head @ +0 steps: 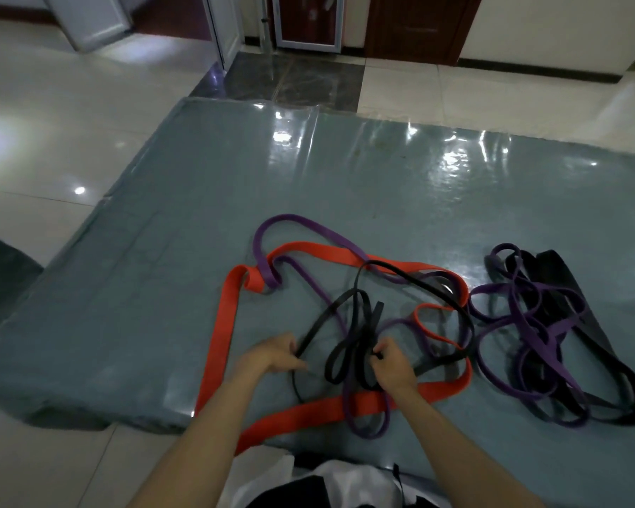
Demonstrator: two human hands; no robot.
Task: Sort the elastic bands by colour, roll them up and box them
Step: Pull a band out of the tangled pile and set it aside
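On the grey mat [184,251], we pinch the black band [349,324] with both our left hand [272,355] and right hand [391,364], and pulling now could tighten it around the purple band [367,427] and orange band [220,324] crossing it.

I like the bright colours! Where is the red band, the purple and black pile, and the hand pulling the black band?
red band [222,335], head view, left straight stretch.
purple and black pile [536,320], head view, middle.
left hand [272,355], head view, knuckles.
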